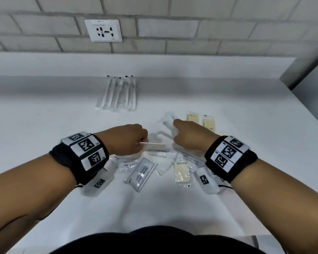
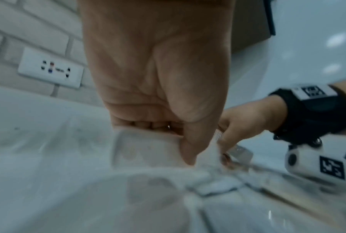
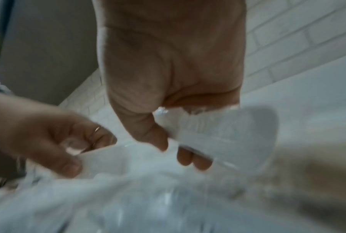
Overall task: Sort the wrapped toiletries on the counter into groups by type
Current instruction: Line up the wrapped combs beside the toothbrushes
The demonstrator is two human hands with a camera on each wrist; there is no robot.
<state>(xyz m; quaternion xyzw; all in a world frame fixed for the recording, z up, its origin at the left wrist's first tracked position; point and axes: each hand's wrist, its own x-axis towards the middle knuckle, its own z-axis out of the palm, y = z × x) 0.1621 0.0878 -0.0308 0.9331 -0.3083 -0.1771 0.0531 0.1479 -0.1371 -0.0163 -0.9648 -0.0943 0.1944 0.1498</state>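
Observation:
My left hand (image 1: 141, 141) pinches a flat clear-wrapped packet (image 1: 155, 146) just above the pile; the left wrist view shows the thumb pressed on the packet (image 2: 148, 146). My right hand (image 1: 175, 132) grips a clear-wrapped comb (image 1: 168, 121), its fingers (image 3: 194, 159) curled under the wrapper (image 3: 227, 132). Below the hands lie a shampoo-conditioner sachet (image 1: 140, 174), a toothpaste packet (image 1: 128, 165), a cream soap bar (image 1: 181, 173) and a second sachet (image 1: 189, 158). Several wrapped toothbrushes (image 1: 117, 94) lie side by side at the back. Two wrapped soaps (image 1: 192, 116) (image 1: 208, 122) lie at the right.
The white counter (image 1: 44, 116) runs to a brick wall with a socket plate (image 1: 103, 31). Its right edge (image 1: 301, 110) drops off beside a grey panel. Bare counter lies at the left and along the front.

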